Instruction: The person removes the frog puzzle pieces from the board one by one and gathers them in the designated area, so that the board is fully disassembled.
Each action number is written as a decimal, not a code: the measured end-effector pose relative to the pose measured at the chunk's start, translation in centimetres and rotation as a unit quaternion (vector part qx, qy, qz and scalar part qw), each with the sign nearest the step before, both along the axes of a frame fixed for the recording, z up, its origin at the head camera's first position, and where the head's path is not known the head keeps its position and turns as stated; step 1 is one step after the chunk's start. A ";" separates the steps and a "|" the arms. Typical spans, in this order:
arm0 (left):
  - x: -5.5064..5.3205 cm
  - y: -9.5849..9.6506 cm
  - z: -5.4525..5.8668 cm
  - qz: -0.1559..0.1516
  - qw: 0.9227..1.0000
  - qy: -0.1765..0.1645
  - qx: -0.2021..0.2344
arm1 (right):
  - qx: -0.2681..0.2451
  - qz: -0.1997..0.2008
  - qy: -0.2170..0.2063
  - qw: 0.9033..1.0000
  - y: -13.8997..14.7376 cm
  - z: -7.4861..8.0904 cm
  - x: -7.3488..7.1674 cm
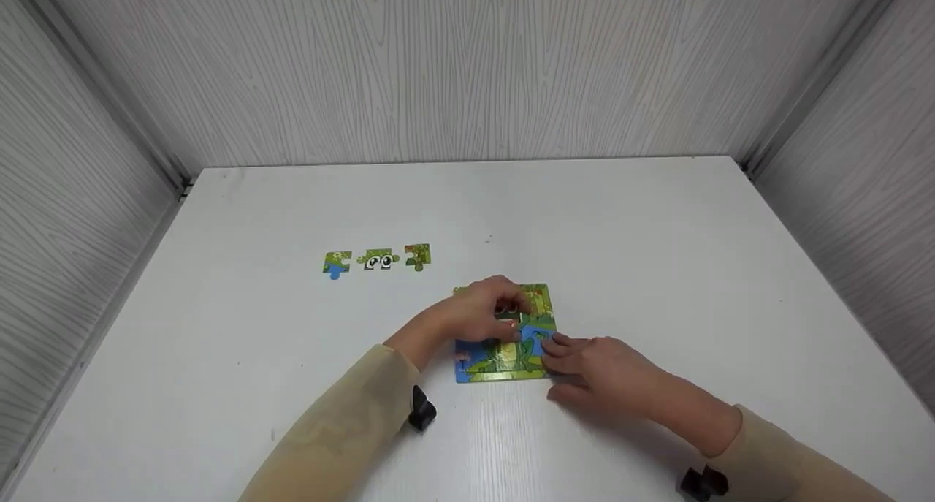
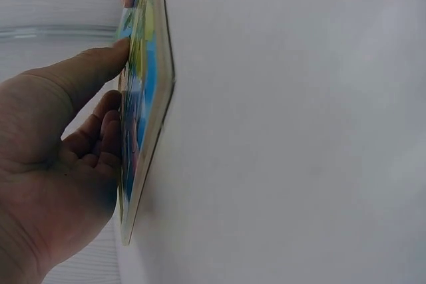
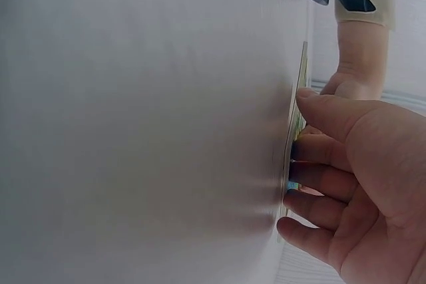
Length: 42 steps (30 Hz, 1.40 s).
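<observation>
A square frog jigsaw puzzle [image 1: 504, 370] in a thin tray lies on the white table, blue and green, with the frog's lower body showing. My left hand [image 1: 478, 312] lies over its upper left part, fingers bent, with thumb and index fingertips at the puzzle's middle. In the left wrist view the thumb [image 2: 100, 64] touches the picture; I cannot tell whether a piece is pinched there. My right hand [image 1: 606, 374] rests at the tray's lower right edge. Its extended fingers [image 3: 319, 207] touch that side, thumb apart from them.
Three loose pieces lie in a row at the upper left: a blue-green corner piece [image 1: 337, 262], a piece with two eyes [image 1: 379, 259] and a green-brown piece [image 1: 418, 256]. Pale wood-grain panels [image 1: 467, 71] enclose the table's back and sides.
</observation>
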<state>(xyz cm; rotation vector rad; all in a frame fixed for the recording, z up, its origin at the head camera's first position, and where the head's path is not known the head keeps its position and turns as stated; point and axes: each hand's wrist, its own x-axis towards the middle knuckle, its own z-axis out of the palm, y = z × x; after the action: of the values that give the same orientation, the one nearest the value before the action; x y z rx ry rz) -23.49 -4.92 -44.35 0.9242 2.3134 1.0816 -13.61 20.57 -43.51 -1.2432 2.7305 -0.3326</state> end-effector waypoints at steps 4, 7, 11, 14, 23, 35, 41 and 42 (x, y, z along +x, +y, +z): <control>0.1 0.0 -0.1 0.005 1.000 -0.002 0.003 | 0.007 -0.002 -0.005 1.000 0.0 -0.1 -0.1; 0.1 0.0 -0.1 0.010 1.000 -0.004 0.004 | 0.012 -0.001 -0.005 1.000 0.0 0.0 -0.1; 0.1 0.0 0.0 0.013 1.000 -0.005 0.003 | 0.013 0.001 0.001 1.000 0.0 0.1 0.0; 0.2 0.0 0.1 0.015 1.000 -0.006 0.003 | 0.015 0.002 0.004 1.000 0.0 0.2 0.0; 0.2 -0.1 0.1 0.014 1.000 0.008 0.002 | 0.014 0.004 0.001 1.000 -0.2 0.5 0.1; -0.2 -0.2 -0.1 0.013 1.000 0.023 0.004 | 0.004 0.017 0.013 1.000 -0.2 0.3 0.1; -0.4 -0.1 -0.2 0.020 1.000 0.017 0.014 | 0.003 0.018 0.010 1.000 -0.1 0.1 0.0; -0.4 -0.1 -0.2 0.023 0.999 0.016 0.016 | 0.004 0.016 0.008 1.000 -0.1 0.2 0.0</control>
<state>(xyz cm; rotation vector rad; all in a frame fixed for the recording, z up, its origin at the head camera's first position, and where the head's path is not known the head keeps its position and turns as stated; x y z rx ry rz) -23.92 -5.01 -44.58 0.9115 2.3604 1.1322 -13.61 20.44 -43.34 -1.2927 2.7197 -0.3095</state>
